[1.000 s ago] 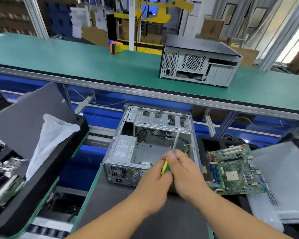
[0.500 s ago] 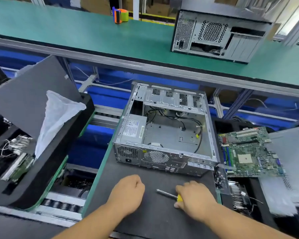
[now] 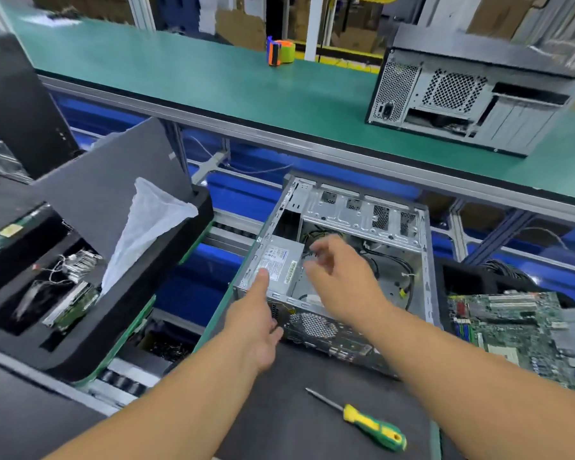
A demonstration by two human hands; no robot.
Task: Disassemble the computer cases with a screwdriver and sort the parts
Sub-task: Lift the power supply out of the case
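An open silver computer case (image 3: 362, 214) lies on the dark mat in front of me. A grey power supply (image 3: 279, 260) sits in its left rear corner, and black cables run across its floor. My left hand (image 3: 256, 323) holds the case's rear left corner, thumb flat on top of the power supply and fingers against the rear panel. Above the inside of the case, just right of the power supply, my right hand (image 3: 339, 277) hovers with its fingers loosely spread and nothing in them; it is blurred. A yellow and green screwdriver (image 3: 372, 426) lies on the mat near me.
A removed green motherboard (image 3: 512, 327) lies in a tray at the right. At the left, a black foam tray (image 3: 90, 343) holds loose parts and a white bag (image 3: 146, 227). On the green bench behind stand a second case (image 3: 472, 101) and an orange tape dispenser (image 3: 279, 51).
My right hand has let go of the screwdriver, which now lies on the mat. Both hands have moved forward to the case, the left onto the power supply corner.
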